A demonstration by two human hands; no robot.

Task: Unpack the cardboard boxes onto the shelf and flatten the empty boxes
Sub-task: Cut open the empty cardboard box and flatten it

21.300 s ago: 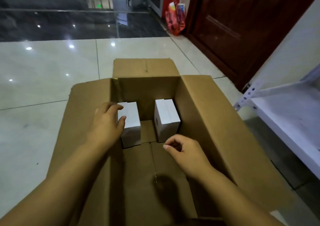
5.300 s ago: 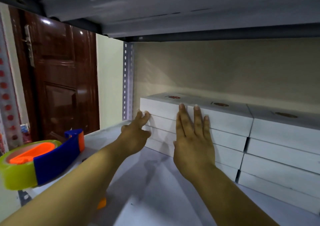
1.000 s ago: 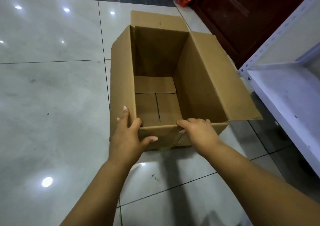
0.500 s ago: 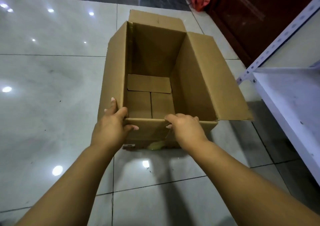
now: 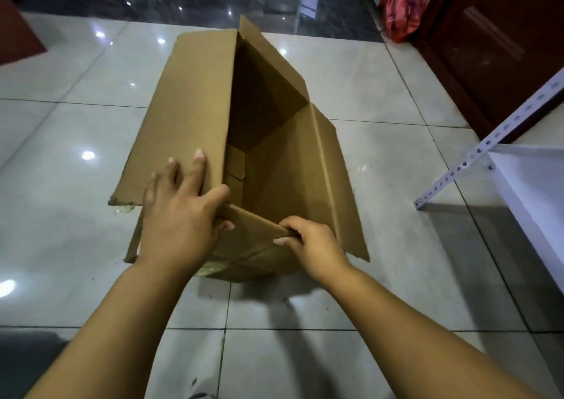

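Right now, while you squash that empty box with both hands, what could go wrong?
The box is skewed but its bottom flaps look folded shut, so it may buckle or tear instead of folding flat.

The right hand grips the near edge with fingers curled over it; they could get pinched as the walls close.

The left hand presses the left wall, and the floor looks glossy, so the box might slide away.

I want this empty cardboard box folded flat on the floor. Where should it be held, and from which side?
Probably by the near short wall, from the person's own side. The left hand presses its fingers on the cardboard box at the near left corner; the right hand pinches that wall's top edge. The box already leans skewed with nothing visible inside, so pushing those near corners sideways should collapse it.
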